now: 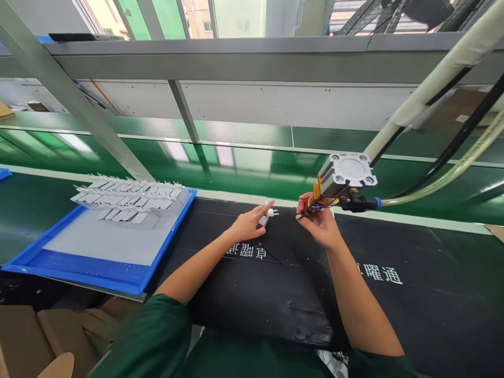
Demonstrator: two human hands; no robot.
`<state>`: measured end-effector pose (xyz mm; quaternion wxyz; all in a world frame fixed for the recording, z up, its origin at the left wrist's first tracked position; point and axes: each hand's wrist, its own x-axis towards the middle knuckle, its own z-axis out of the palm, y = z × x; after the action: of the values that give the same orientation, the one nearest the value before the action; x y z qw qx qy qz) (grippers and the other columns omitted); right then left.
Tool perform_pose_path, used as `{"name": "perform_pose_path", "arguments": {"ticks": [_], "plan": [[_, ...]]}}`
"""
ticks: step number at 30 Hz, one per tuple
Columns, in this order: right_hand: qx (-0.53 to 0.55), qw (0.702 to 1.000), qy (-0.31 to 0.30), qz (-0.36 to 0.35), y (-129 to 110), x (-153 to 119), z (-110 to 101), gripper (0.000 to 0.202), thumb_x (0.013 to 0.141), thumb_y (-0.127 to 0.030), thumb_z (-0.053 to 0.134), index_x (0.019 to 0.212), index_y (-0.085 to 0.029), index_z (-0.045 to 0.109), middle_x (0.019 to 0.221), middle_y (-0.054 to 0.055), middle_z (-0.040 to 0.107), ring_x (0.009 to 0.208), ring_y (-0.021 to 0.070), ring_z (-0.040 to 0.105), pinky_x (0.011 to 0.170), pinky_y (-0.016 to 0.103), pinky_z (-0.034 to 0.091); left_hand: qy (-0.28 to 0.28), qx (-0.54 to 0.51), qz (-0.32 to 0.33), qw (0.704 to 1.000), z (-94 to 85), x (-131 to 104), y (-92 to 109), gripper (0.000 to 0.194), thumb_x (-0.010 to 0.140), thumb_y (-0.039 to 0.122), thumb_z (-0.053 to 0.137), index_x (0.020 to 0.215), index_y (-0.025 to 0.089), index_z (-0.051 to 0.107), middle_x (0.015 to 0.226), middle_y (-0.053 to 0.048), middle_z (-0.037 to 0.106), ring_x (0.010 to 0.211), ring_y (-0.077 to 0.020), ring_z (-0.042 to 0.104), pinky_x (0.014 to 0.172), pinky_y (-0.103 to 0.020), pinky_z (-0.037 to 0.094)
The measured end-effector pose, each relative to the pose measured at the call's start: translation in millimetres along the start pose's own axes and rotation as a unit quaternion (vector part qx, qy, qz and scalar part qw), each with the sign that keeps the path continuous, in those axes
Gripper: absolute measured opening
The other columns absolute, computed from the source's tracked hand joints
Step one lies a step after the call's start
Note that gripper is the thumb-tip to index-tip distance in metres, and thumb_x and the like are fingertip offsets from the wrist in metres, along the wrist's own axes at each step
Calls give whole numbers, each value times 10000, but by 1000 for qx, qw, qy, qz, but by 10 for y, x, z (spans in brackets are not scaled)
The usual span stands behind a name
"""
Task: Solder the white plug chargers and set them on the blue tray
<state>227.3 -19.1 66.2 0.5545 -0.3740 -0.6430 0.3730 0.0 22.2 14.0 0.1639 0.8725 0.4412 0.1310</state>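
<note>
My left hand [249, 226] is closed around a small white plug charger [271, 213], thumb on the near side and fingers on the far side. The charger's metal pins point right, towards my other hand. My right hand [321, 226] grips the lower end of a pneumatic tool [350, 170] with a silver square cylinder body. Its dark narrow tip shows between my thumb and fingers, with thin coloured wires beside it. A gap separates the tip from the charger. Under both hands lies a black mat [268, 294] with white printed characters.
To the left, a blue tray [94, 268] holds rows of white plug pieces [134, 197] on a pale sheet. Air hoses [441, 178] and a thick wrapped tube [429, 89] run from the tool to the upper right. A slanted metal post [79, 94] stands behind the tray.
</note>
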Motion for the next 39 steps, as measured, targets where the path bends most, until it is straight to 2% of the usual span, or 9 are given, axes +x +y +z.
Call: {"name": "perform_pose_path", "arguments": {"ticks": [3, 5, 9, 11, 15, 18, 23, 30, 39], "plan": [[11, 1000, -7, -11, -25, -9, 24, 342, 778, -383, 711, 1048, -277, 531, 847, 1, 528, 766, 166, 524, 706, 344, 454, 18, 16, 16, 1000, 72, -65, 73, 843, 797, 120, 485, 1552, 373, 207, 1525, -15, 436, 1157, -233, 619, 805, -257, 519], [21, 999, -14, -23, -33, -18, 38, 347, 779, -365, 719, 1064, -281, 540, 846, 3, 541, 770, 169, 528, 709, 346, 463, 33, -13, 3, 999, 140, -92, 69, 803, 798, 130, 500, 1538, 339, 273, 1453, -27, 522, 1066, -218, 655, 813, -268, 523], [45, 998, -26, -47, -46, -48, 81, 377, 761, -367, 736, 1085, -278, 566, 853, 9, 553, 780, 176, 532, 724, 357, 470, 60, -126, -41, 989, 278, -104, -9, 641, 797, 209, 600, 1425, 212, 475, 1154, -55, 695, 862, -185, 672, 853, -296, 528], [54, 997, -36, -52, -61, -57, 130, 400, 758, -382, 732, 1107, -278, 566, 867, 14, 555, 798, 184, 533, 744, 371, 472, 73, -154, -59, 984, 330, -83, -36, 565, 790, 270, 659, 1338, 177, 557, 1096, -66, 695, 893, -200, 661, 875, -316, 527], [75, 993, -51, -74, -120, -28, 301, 461, 766, -411, 717, 1175, -291, 542, 892, 18, 542, 827, 192, 520, 756, 380, 472, 85, -148, -92, 981, 393, -22, -20, 403, 745, 368, 746, 1089, 163, 699, 1130, -100, 655, 1005, -248, 633, 927, -365, 514], [77, 991, -54, -100, -171, 10, 450, 490, 776, -396, 723, 1215, -311, 524, 895, 6, 519, 813, 175, 503, 738, 357, 462, 104, -159, -75, 979, 412, -11, 17, 365, 754, 330, 741, 1084, 178, 700, 1161, -93, 670, 1041, -257, 616, 951, -377, 496], [64, 993, -17, -100, -225, -1, 591, 443, 798, -281, 719, 1195, -325, 526, 861, -13, 500, 779, 156, 497, 684, 322, 449, 148, -239, -56, 958, 397, -78, 65, 400, 812, 295, 673, 1192, 174, 642, 977, -53, 719, 877, -201, 648, 827, -309, 513], [65, 993, -3, -104, -215, -29, 580, 441, 793, -223, 713, 1189, -319, 543, 851, -14, 511, 781, 156, 520, 696, 332, 456, 192, -266, -7, 945, 364, -136, 119, 319, 789, 319, 710, 1064, 164, 666, 962, -59, 710, 854, -181, 654, 772, -268, 511], [78, 992, 13, -102, -192, 2, 579, 322, 838, -256, 676, 1137, -327, 582, 807, -21, 523, 726, 145, 524, 662, 325, 454, 195, -296, -6, 935, 338, -162, 153, 353, 778, 305, 718, 1100, 169, 674, 965, -59, 724, 858, -186, 664, 754, -267, 510]]}}
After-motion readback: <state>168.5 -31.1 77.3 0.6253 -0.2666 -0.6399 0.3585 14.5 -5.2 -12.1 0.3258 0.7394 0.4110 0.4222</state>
